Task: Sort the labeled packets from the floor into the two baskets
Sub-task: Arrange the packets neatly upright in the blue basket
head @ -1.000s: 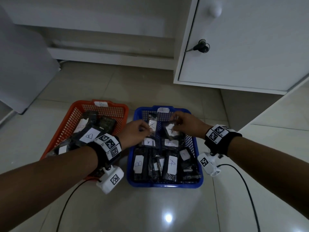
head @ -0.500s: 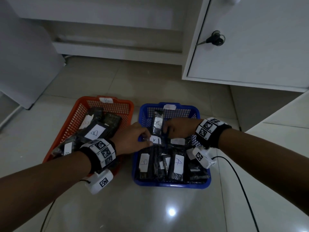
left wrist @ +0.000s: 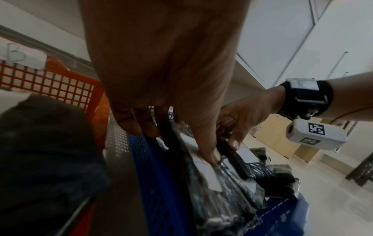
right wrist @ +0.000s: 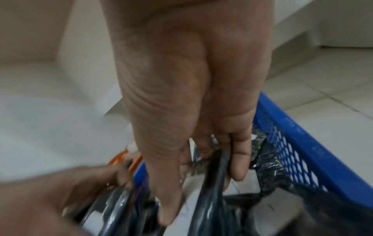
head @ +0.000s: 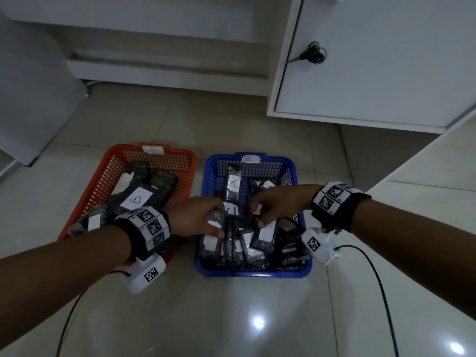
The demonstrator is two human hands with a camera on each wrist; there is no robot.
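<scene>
Both hands worked inside the blue basket [head: 291, 163] of A packets, beside the orange basket [head: 113, 161] of B packets.

The left hand [head: 198, 217] pinched a dark packet [head: 215, 220] at the near-left, likely to move it; the right hand [head: 278, 204] curled its fingers round another packet [head: 265, 234], thumb on the label. Only the left wrist view showed the orange basket's B tag [left wrist: 18, 55] clearly; no packets lay on the floor.

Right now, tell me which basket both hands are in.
The blue basket, tagged A, on the right. Left hand and right hand both grip packets in it; the orange basket, tagged B, is untouched.
</scene>
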